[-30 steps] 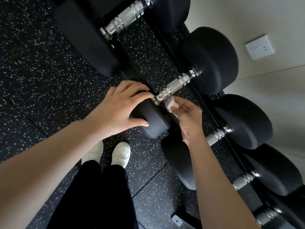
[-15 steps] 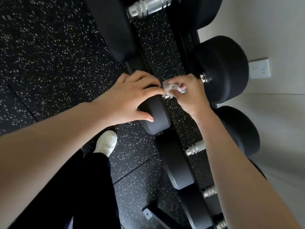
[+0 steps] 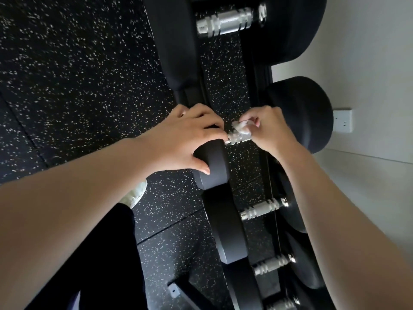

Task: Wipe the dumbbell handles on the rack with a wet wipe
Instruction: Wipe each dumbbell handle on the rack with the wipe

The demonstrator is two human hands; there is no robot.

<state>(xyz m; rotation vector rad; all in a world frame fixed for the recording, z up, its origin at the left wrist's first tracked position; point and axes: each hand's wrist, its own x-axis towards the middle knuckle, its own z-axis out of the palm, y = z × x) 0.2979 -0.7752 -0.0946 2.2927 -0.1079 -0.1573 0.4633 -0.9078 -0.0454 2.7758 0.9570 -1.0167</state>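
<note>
Standing over the rack, a person bends to one dumbbell about midway along the row. The left hand lies over its left head, fingers curled across the top edge and thumb pressed on the side facing the person, gripping it. The right hand is at the handle, fingers bunched and curled, pinching a crumpled white wet wipe. The wipe touches the top of the ridged chrome handle, toward its right part; the left end of the handle shows bare and shiny beside the left fingertips. I cannot tell how far the wipe wraps underneath. This dumbbell's right head, round and black, sits just past the right hand, close to the wall. Other dumbbells lie parallel on the rack: a larger one at the far end with a thick knurled handle, and three smaller ones nearer, whose handles show between black heads. A white wall socket is fixed to the right of the gripped dumbbell. Black speckled rubber flooring covers the left side and shows under the rack. One white shoe and a dark trouser leg appear below the left forearm. A bracket of the rack's foot rests on the floor near the bottom edge.
</note>
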